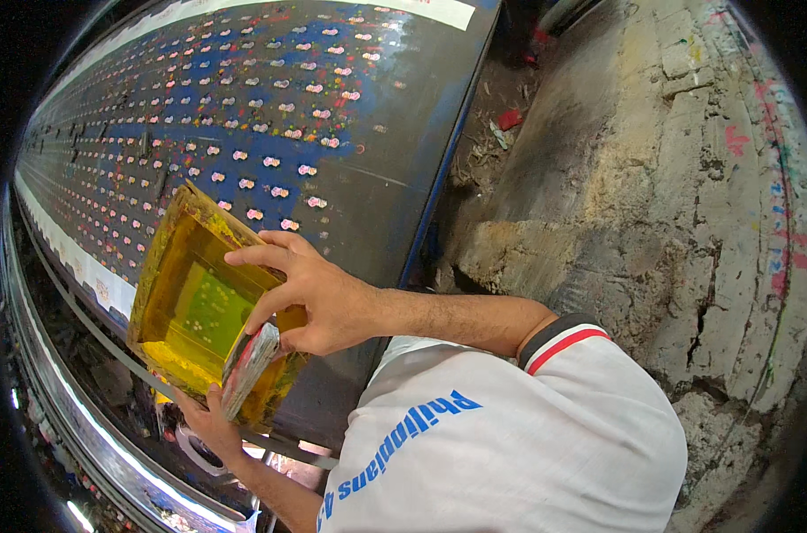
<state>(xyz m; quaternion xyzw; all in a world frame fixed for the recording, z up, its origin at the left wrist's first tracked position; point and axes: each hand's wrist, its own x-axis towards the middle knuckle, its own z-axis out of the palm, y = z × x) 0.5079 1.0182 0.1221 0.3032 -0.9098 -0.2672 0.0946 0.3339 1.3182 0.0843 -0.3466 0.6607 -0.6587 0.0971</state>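
A screen printing frame (155, 266) with yellow-stained walls and a translucent yellow-green mesh is held tilted at the near end of a long dark printing table (395, 142). My left hand (210, 425) grips its lower edge, with the thumb close to the squeegee's lower end. Inside the frame, a flat, paint-smeared squeegee (249, 371) stands aslant. The thumb and a finger of my right hand (319, 293) pinch its upper end, while the other fingers stretch over the frame's right side. The squeegee's lower edge is partly hidden.
Rows of small pink-and-white printed motifs (279, 191) cover the table, bordered by white strips (421, 11). A cracked, paint-marked concrete ledge (617, 195) runs along the right, beyond a gap with litter (508, 120). Metal rails (110, 453) lie at lower left.
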